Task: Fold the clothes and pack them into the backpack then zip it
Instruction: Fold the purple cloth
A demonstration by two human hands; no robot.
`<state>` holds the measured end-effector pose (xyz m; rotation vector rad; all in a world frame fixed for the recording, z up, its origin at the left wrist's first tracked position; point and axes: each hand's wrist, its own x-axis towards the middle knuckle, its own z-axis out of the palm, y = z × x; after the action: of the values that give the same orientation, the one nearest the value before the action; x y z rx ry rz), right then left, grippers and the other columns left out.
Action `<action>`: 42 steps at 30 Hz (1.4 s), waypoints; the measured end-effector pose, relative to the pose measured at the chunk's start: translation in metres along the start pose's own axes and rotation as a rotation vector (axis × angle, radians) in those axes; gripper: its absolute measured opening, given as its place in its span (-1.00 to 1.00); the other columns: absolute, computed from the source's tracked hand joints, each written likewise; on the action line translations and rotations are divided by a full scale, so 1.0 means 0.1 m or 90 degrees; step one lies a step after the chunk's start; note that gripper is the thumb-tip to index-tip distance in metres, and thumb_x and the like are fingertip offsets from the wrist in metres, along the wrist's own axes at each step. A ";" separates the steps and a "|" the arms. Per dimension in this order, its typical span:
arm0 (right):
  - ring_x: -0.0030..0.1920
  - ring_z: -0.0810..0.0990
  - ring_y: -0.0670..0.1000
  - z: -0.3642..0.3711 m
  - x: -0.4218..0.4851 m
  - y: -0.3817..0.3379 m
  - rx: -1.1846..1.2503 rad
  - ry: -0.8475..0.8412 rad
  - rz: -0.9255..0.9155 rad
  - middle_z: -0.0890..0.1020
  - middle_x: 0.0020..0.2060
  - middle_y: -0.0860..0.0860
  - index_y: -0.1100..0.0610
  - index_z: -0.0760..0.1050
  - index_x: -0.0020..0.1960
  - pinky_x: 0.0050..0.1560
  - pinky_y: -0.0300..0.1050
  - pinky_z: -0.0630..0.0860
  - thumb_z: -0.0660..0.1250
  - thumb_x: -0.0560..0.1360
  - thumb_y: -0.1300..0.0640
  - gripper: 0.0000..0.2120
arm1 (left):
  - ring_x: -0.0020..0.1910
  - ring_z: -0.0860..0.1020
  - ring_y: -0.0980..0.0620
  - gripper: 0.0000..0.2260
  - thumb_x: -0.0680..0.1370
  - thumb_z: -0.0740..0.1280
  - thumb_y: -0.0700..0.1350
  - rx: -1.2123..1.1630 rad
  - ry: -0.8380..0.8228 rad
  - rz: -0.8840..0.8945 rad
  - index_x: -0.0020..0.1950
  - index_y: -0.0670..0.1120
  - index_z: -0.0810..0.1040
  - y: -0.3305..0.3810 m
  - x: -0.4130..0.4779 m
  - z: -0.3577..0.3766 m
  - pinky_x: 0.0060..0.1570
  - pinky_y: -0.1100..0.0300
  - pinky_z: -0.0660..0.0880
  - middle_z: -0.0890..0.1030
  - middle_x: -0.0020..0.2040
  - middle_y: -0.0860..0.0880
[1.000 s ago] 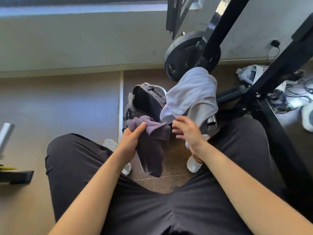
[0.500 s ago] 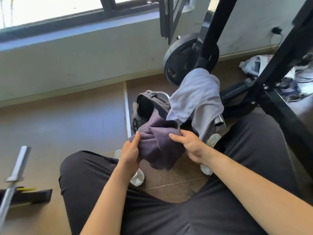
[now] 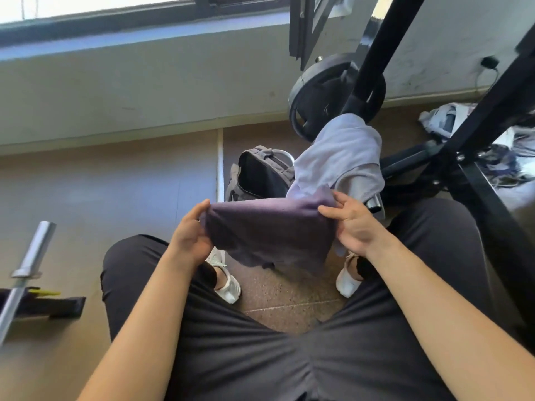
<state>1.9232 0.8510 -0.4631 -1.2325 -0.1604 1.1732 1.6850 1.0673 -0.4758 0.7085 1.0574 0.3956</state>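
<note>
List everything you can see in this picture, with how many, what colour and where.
dark purple cloth garment: one, purple, stretched between both hands.
grey fabric backpack: one, grey, open on the floor.
pale grey cloth garment: one, pale grey, draped over equipment beside the backpack.
round black weight plate: one, black, by the wall.
black metal frame: one, black, right.
silver steel barbell: one, silver, left floor.
white sneakers: two, white, on the feet.
left hand: one, pinches garment's left edge.
right hand: one, pinches its right edge.

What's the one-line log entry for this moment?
stage: folding | left hand: pinches purple cloth | right hand: pinches same cloth | backpack: open, on floor | grey garment: draped beside backpack, unpacked
</note>
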 end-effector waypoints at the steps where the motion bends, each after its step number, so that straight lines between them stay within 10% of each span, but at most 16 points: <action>1: 0.31 0.58 0.22 0.02 -0.01 0.02 -0.073 0.033 0.019 0.63 0.24 0.26 0.31 0.49 0.36 0.32 -0.02 0.50 0.37 0.52 0.40 -0.60 | -0.10 0.69 -0.04 -0.66 0.65 0.30 0.01 -0.022 0.001 0.000 -0.20 -0.13 0.71 0.01 0.02 0.00 0.16 0.05 0.54 0.71 -0.19 -0.10; 9: 0.08 0.60 0.05 0.02 0.02 0.01 -0.051 0.080 0.002 0.67 -0.02 0.08 0.17 0.58 0.17 0.00 -0.13 0.54 0.33 0.61 0.23 -0.84 | 0.06 0.66 -0.08 -0.72 0.59 0.32 -0.08 -0.032 0.025 -0.010 0.20 -0.22 0.61 0.18 0.05 -0.22 -0.02 0.08 0.57 0.72 -0.05 -0.14; 16: 0.14 0.63 0.09 0.19 0.03 -0.09 -0.090 0.065 -0.063 0.68 0.07 0.13 0.22 0.62 0.18 0.24 0.08 0.52 0.34 0.61 0.20 -0.81 | -0.09 0.58 0.05 -0.90 0.61 0.27 -0.18 0.025 0.016 0.085 -0.02 -0.06 0.58 0.29 0.04 -0.35 0.02 0.17 0.50 0.64 -0.17 0.02; 25: -0.05 0.64 0.04 0.34 0.08 -0.30 -0.315 0.108 -0.128 0.67 -0.12 0.09 0.15 0.58 0.00 0.05 0.02 0.63 0.42 0.55 0.27 -0.93 | -0.17 0.61 0.10 -0.69 0.55 0.43 -0.29 0.088 0.128 0.186 -0.18 0.05 0.41 0.52 0.12 -0.53 0.02 0.15 0.54 0.60 -0.22 0.04; 35: 0.05 0.66 0.00 0.24 0.16 -0.34 -0.681 0.016 -0.237 0.71 0.02 0.10 0.11 0.63 0.26 0.18 -0.07 0.61 0.52 0.42 0.24 -0.59 | -0.22 0.64 0.12 -0.71 0.45 0.54 -0.33 0.490 0.075 0.327 -0.18 0.09 0.76 0.50 0.00 -0.63 -0.08 0.34 0.58 0.73 -0.28 0.13; 42: -0.05 0.60 0.21 0.23 0.25 -0.16 -0.908 0.121 -0.416 0.60 -0.15 0.14 0.13 0.71 -0.08 -0.01 -0.09 0.40 0.48 0.45 0.22 -0.94 | -0.16 0.62 0.06 -0.75 0.44 0.59 -0.16 0.654 0.124 0.396 -0.05 0.18 0.70 0.46 -0.03 -0.66 0.03 0.15 0.53 0.72 -0.14 0.03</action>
<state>1.9290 0.8872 -0.4530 -2.2271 -1.3081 0.2140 1.6260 1.1207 -0.4619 1.9718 1.1882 0.4419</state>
